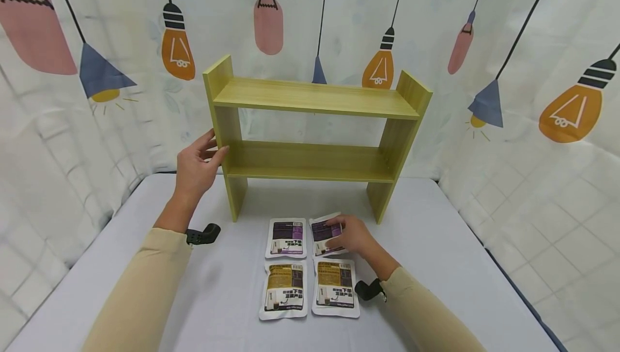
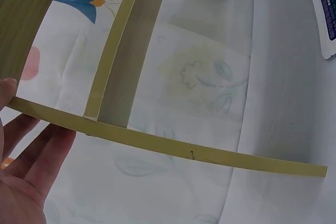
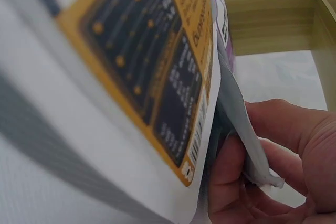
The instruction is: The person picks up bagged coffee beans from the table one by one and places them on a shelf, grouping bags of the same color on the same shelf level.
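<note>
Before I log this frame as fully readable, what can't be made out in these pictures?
- Head view: print on the four pouches is too small to read; the right hand covers part of the purple pouch.
- Left wrist view: the left hand is cut off by the frame edge; only strips of the shelf show.
- Right wrist view: the orange pouch is blurred and fills the frame.

Matt wood-grain shelf (image 1: 310,99), glossy plastic pouches (image 1: 286,238), smooth cloth table cover (image 1: 436,244), printed fabric backdrop (image 1: 533,45)

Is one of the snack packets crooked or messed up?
Yes. The purple packet at back right sits tilted, one edge lifted by the right hand pinching it. The other three lie flat and straight.
</note>
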